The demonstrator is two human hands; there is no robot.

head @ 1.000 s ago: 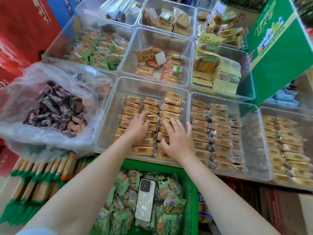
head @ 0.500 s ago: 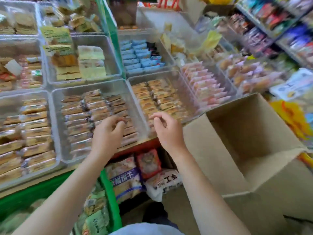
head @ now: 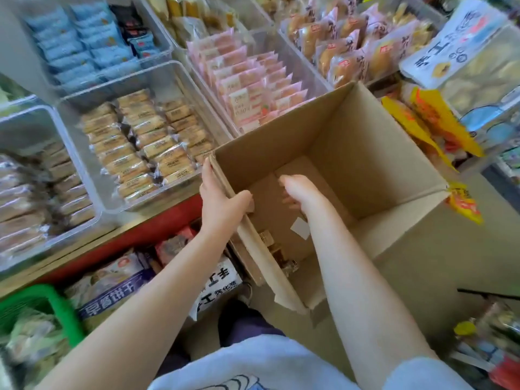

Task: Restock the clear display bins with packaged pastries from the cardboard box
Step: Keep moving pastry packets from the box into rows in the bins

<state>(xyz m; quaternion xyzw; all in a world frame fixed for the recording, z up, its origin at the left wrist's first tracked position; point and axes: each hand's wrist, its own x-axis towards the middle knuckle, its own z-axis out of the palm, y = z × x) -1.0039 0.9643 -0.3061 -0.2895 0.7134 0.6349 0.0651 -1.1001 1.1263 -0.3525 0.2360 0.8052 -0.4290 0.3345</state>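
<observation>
An open brown cardboard box [head: 374, 153] stands at the centre right, below the display. My left hand [head: 219, 201] grips the box's left wall at its rim, thumb inside. Inside the box, my right hand [head: 295, 192] is lowered toward the bottom; its fingers point down and are partly hidden, so its grip cannot be made out. A few packaged pastries [head: 278, 254] lie in the box's near left corner beside a white slip. A clear bin [head: 70, 114] to the left holds rows of tan packaged pastries [head: 146, 142].
More clear bins hold pink packets [head: 247, 80], blue packets [head: 76, 43] and bread packs [head: 351, 43]. Bags of goods [head: 112, 285] sit under the red shelf edge [head: 135, 237]. A green basket [head: 53, 308] is at lower left, yellow packets [head: 433, 122] at right.
The view swung right from the bins to the box. My left hand left the pastry bins and took the box wall. My right hand went down inside the box.
</observation>
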